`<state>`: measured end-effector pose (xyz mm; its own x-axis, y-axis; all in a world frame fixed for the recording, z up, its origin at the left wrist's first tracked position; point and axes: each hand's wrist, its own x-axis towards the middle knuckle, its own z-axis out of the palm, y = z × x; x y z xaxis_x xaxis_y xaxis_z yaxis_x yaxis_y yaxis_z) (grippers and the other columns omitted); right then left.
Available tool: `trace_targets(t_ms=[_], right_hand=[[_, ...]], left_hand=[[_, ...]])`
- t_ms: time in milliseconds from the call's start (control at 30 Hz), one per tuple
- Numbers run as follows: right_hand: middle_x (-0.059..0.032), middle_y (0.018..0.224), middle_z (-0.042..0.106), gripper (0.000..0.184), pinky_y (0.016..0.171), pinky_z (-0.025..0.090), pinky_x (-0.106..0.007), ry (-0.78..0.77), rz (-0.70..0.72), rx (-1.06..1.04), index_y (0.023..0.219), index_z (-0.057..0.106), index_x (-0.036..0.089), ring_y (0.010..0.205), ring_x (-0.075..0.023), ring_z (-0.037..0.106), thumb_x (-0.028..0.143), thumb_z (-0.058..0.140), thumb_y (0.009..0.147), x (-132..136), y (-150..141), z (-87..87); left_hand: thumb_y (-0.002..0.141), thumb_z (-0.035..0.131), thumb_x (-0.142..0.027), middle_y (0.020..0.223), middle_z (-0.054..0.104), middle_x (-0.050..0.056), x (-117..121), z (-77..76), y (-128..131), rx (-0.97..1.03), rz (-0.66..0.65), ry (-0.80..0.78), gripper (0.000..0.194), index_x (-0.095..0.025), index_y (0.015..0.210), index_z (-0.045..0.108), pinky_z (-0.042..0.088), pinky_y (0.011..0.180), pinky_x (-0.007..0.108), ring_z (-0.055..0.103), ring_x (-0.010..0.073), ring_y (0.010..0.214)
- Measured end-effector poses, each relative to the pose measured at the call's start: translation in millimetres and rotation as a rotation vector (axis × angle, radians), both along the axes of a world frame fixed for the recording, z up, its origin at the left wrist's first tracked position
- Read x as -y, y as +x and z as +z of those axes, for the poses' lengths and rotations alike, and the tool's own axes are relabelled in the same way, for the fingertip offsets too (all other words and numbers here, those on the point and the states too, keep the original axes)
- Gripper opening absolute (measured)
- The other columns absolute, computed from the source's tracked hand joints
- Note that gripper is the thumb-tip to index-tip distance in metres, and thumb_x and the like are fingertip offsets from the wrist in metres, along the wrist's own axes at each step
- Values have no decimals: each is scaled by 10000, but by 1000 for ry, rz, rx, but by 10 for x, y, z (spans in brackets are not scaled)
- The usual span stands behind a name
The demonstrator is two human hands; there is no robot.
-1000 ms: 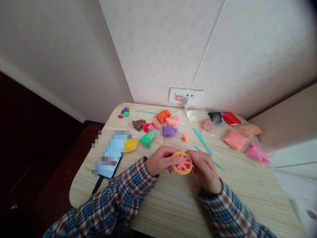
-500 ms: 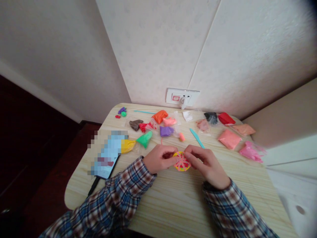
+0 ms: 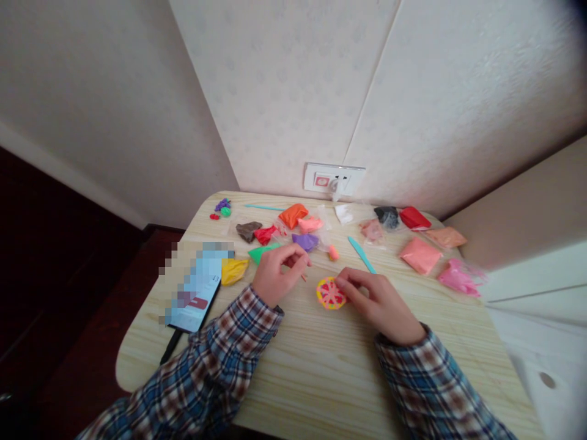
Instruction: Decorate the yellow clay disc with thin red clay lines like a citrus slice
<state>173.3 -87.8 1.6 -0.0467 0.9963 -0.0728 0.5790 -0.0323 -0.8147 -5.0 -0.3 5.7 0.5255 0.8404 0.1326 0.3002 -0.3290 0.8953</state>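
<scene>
A round yellow clay disc [image 3: 330,293] with a pink and red pattern lies flat on the light wooden table [image 3: 321,366]. My right hand [image 3: 373,299] rests beside it, its fingertips pinching the disc's right edge. My left hand [image 3: 275,272] has come away to the left of the disc; its fingers are curled and pinch a thin pink strand of clay [image 3: 302,276]. A green clay bag [image 3: 259,252] and a purple clay bag [image 3: 305,241] lie just beyond that hand.
Several bags of coloured clay are spread along the back of the table, with a teal plastic knife [image 3: 361,254] among them. A phone [image 3: 195,290] lies at the left edge, a yellow clay bag [image 3: 233,270] beside it. A wall socket [image 3: 333,178] sits above the table.
Both hands held the disc up before; now it lies on the table. My left hand let go and moved left with a thin pink strand. The view shifted slightly.
</scene>
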Motion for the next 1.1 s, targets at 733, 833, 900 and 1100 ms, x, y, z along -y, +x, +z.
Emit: trace_targets(t_ms=[733,833,900,1100], right_hand=[[-28,871,585,146,758,340,-332,417,-297,241,895,587,198,752,-157,536,227,445,899,-87,-70,-178],[-17,850,596,144,757,343,-335,433,-369,187,888,610,203,724,-152,540,230,468,887,-182,-114,-181],[-11,829,596,140,759,348,-337,439,-398,162,877,621,204,708,-148,539,242,486,879,-230,-157,-159],[-11,790,606,131,751,368,-335,489,-485,79,829,630,201,717,-157,539,295,541,852,-269,-247,-49]], left_hand=[[833,573,-239,1208,548,86,-106,-166,101,-435,85,672,439,-165,1246,443,370,961,433,452,245,1126],[840,562,-246,1182,572,79,-139,-165,132,-556,68,676,424,-183,1242,442,347,912,457,475,249,1119],[843,556,-231,1145,588,68,-146,-163,130,-547,61,679,392,-192,1222,464,324,914,450,499,236,1096],[800,630,-235,1060,627,26,-125,-136,67,-252,136,692,328,-217,1120,558,294,922,388,555,191,1007]])
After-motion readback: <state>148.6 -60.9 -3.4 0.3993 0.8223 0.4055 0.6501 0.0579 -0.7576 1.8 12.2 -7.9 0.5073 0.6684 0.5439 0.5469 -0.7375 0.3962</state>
